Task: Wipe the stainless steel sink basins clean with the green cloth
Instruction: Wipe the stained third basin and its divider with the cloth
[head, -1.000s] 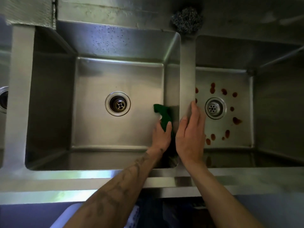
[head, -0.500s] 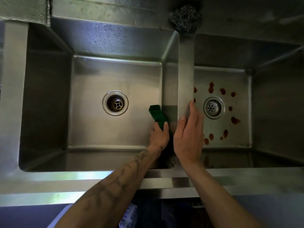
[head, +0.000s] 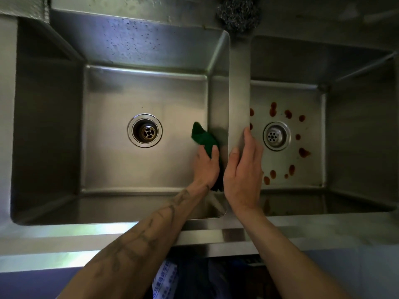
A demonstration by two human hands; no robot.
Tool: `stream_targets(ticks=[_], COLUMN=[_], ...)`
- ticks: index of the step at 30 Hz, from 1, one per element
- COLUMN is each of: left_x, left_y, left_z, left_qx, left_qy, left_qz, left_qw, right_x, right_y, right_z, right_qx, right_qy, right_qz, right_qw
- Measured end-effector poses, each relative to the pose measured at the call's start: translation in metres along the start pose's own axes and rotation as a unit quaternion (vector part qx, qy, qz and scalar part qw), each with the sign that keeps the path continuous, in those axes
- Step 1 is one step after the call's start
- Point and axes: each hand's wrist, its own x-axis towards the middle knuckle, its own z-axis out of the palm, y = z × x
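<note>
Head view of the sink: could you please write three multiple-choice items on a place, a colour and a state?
1. Where is the green cloth? A) on the back ledge B) in the left basin by the divider C) on the front ledge
2. What colour are the spots in the right basin? A) reddish-brown B) white C) blue
3. How is the right hand? A) gripping a scourer B) fisted C) flat on the divider
Key: 1 B, the left hand holds it there; 2 A, they ring the drain; 3 C, its fingers lie straight.
</note>
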Motion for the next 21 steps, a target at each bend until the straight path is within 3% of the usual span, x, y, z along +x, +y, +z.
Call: stream_targets(ticks=[4,9,14,16,21], left_x=[-0.001,0.002,-0.016,-0.009,0.027], left_y=[0.016,0.001,-0.003,0.002,0.013], left_z=[-0.003,-0.004,-0.010,-0.011,-0.012], left_qx=[-0.052,0.039,-0.019,-0.030,-0.013], left_qy=[-0.004,-0.007,0.005,0.009,-0.004], left_qz=[0.137,0.056,0.255,0.288,0.183], left_qw=[0.989,0.998,0.967,0.957,0.983], right_x=[0.000,0.000,0.001,0.001,-0.001], right_y=[-0.001,-0.002,-0.004,-0.004,-0.004], right_z=[0.001,0.001,-0.001,-0.001,-0.001], right_qx=[-0.001,0.001,0.004,0.002,0.002], right_qy=[0.001,-0.004,-0.004,-0.002,-0.007], right_qz=[0.006,0.004,0.013,0.010,0.008], right_qw=[1.000,1.000,1.000,1.000,1.000])
